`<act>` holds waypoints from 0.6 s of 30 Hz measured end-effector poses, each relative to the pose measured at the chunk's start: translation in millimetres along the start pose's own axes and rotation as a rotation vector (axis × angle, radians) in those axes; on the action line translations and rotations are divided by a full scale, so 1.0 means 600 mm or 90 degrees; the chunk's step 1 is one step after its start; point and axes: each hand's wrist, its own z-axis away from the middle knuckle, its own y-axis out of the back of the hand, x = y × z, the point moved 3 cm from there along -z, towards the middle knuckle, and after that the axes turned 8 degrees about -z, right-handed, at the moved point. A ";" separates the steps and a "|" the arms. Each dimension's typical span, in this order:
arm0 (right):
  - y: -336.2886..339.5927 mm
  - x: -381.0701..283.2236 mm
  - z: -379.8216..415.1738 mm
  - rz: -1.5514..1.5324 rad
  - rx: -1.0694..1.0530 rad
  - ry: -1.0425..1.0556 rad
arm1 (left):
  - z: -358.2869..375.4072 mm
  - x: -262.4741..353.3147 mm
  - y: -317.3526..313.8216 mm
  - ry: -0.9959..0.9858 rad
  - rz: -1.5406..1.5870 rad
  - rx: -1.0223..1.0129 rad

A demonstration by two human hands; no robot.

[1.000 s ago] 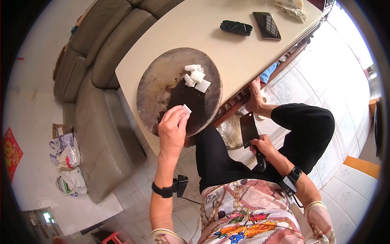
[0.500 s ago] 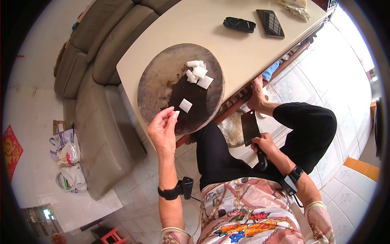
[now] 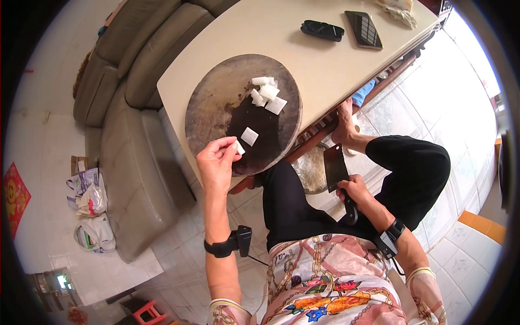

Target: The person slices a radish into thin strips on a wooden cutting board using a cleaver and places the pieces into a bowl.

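Bags (image 3: 89, 211) lie in a heap on the tiled floor at the far left, beside a grey sofa (image 3: 122, 108) that runs along the near edge of the table (image 3: 325, 65). Next comes the left hand (image 3: 216, 162), raised at the near rim of the round board (image 3: 216, 103), its thumb and fingertips (image 3: 230, 145) pinched together on a small white piece (image 3: 239, 148); the other fingers curl loosely behind, and a black band with a small device sits on the wrist. Just beyond that piece, a single white square (image 3: 249, 136) lies flat on the dark, wet patch in the middle of the board. Farther up, near the board's far right rim, a small pile of white squares (image 3: 266, 95) sits close together, some overlapping. Beyond the board, on the bare cream tabletop, a black case (image 3: 322, 30) and a dark phone (image 3: 364, 30) lie side by side, well apart from the board. Below the table edge, to the right of the board, the right hand (image 3: 353, 190) is closed in a fist round the black handle of a cleaver (image 3: 336, 168), whose blade points up towards the table, held over the person's lap and apart from the board. A black band sits on that wrist too.
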 end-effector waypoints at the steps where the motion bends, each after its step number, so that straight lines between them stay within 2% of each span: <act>1: 0.000 0.001 -0.001 0.000 0.000 -0.001 | 0.000 0.001 -0.005 0.000 0.000 0.000; 4: 0.002 0.003 -0.003 0.009 -0.009 -0.002 | 0.003 0.001 -0.018 0.019 0.017 0.053; 7: 0.001 0.003 -0.002 0.007 -0.004 -0.001 | 0.005 -0.002 -0.018 -0.030 -0.052 0.076; 9: 0.000 -0.003 0.002 0.011 -0.008 -0.005 | 0.006 0.006 -0.013 -0.163 -0.331 0.076; 12: 0.000 -0.005 0.005 0.006 0.005 -0.004 | 0.013 0.014 -0.013 -0.184 -0.214 0.065; 13: 0.000 -0.005 0.004 0.005 0.006 -0.004 | 0.016 0.022 -0.012 -0.184 -0.214 0.064; 15: -0.002 -0.003 0.002 -0.002 0.004 0.001 | 0.025 0.046 -0.015 -0.299 -0.329 0.015; 18: -0.003 -0.004 0.003 0.004 -0.012 -0.002 | 0.016 0.042 -0.015 -0.297 -0.299 -0.042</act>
